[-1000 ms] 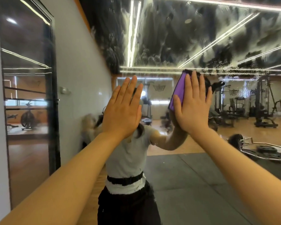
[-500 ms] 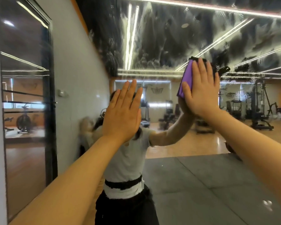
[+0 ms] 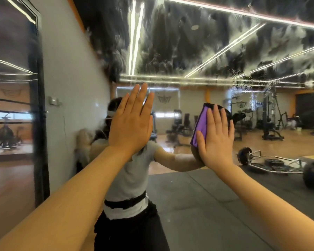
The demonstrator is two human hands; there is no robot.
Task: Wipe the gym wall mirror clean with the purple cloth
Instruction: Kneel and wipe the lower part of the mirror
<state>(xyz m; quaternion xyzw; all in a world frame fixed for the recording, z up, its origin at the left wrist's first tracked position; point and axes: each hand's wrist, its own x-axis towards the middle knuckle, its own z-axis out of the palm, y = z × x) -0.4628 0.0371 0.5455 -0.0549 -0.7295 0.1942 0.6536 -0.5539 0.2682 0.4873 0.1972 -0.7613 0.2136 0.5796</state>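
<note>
Right hand (image 3: 216, 138) flat, pressing purple cloth (image 3: 200, 127) on mirror (image 3: 188, 51), left hand (image 3: 130, 125) flat

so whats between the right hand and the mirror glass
In the head view the purple cloth lies between the flat right hand and the mirror, pressed against the glass.

Setting: a gym. Wall mirror (image 3: 198, 57) reflects weight benches (image 3: 178, 131), a cable rack (image 3: 272, 115), loaded barbell (image 3: 279, 163) on dark rubber matting (image 3: 198, 205); exercise bike (image 3: 5, 136) left of mirror.
</note>
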